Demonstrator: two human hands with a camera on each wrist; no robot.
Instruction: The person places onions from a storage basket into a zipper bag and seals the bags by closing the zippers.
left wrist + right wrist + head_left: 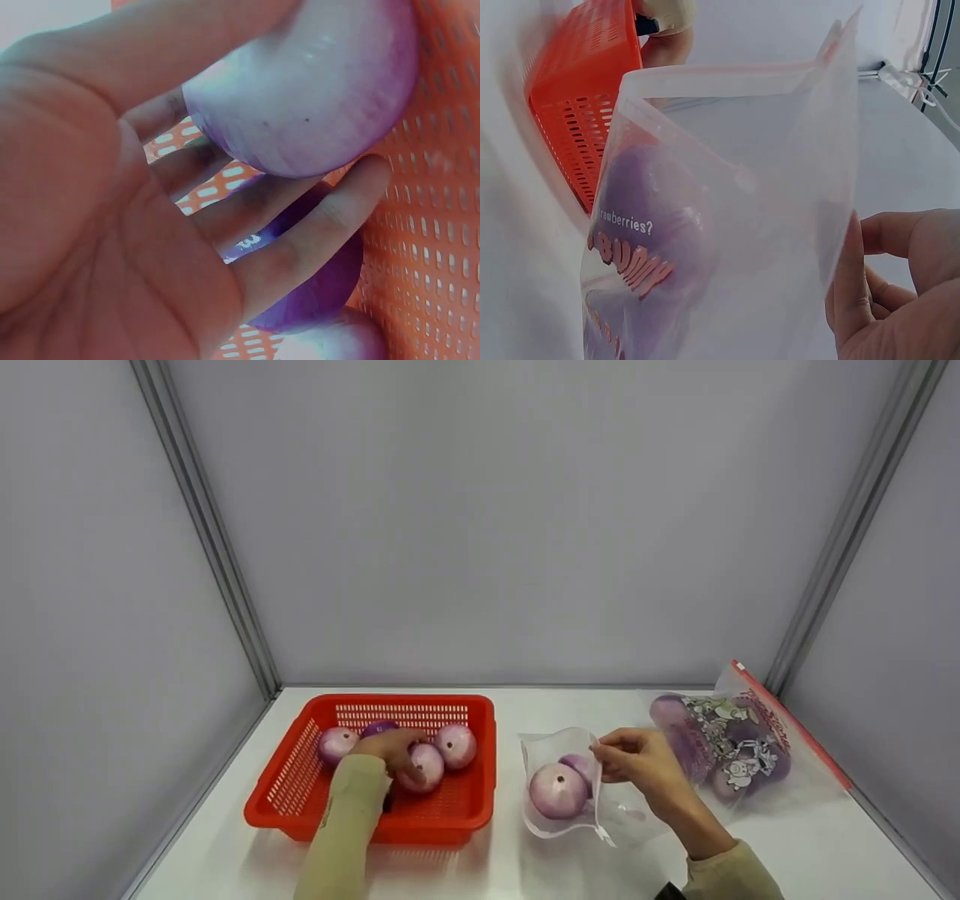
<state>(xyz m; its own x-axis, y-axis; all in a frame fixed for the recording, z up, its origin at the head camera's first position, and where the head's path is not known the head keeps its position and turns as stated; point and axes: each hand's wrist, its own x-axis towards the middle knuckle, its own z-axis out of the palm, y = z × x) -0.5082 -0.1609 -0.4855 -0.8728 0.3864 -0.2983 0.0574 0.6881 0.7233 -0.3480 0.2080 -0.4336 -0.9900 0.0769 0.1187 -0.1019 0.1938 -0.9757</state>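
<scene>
In the head view my left hand [394,748] reaches into the red basket [435,829]. Its thumb and fingers lie around a purple-white onion [425,771], which fills the upper part of the left wrist view; one finger stretches past a darker purple onion [311,289] beneath it. My right hand [637,761] pinches the rim of a clear zip bag [540,825] between thumb and fingertips, and the bag's mouth gapes. Inside the bag are a pale purple onion [559,791] and another partly hidden behind it. Printed lettering shows on the bag's side in the right wrist view.
Several other onions lie in the basket, one at the left [337,744] and one at the right [455,745]. Farther right, a printed bag with a red zip strip [795,724] holds several purple onions. Grey walls [480,547] enclose the white table [217,825].
</scene>
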